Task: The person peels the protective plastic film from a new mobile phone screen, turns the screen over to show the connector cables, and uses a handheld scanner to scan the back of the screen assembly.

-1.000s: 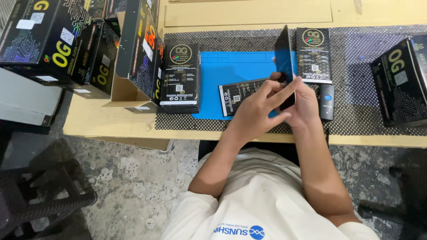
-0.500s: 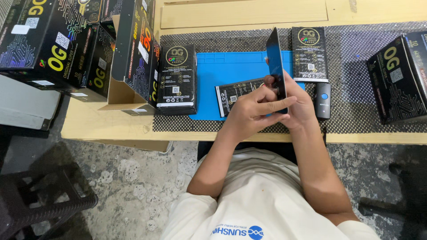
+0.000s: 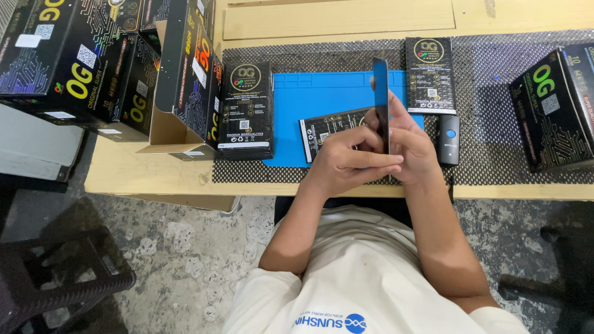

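Note:
Both hands meet over the front edge of the blue mat. My left hand and my right hand together hold a thin dark panel, stood upright on its edge so only its narrow side shows. Under my left hand lies a flat black printed packet on the mat. A stack of the same black packets rests left of the mat, and another packet pile sits to the right behind my right hand.
A small black handheld scanner with a blue button lies right of my hands. Large black cartons crowd the left of the bench, one open carton leaning there, another carton at far right. A dark stool stands below left.
The dark panel has been tipped up from a slant to standing on edge, and both hands have closed in around its lower part.

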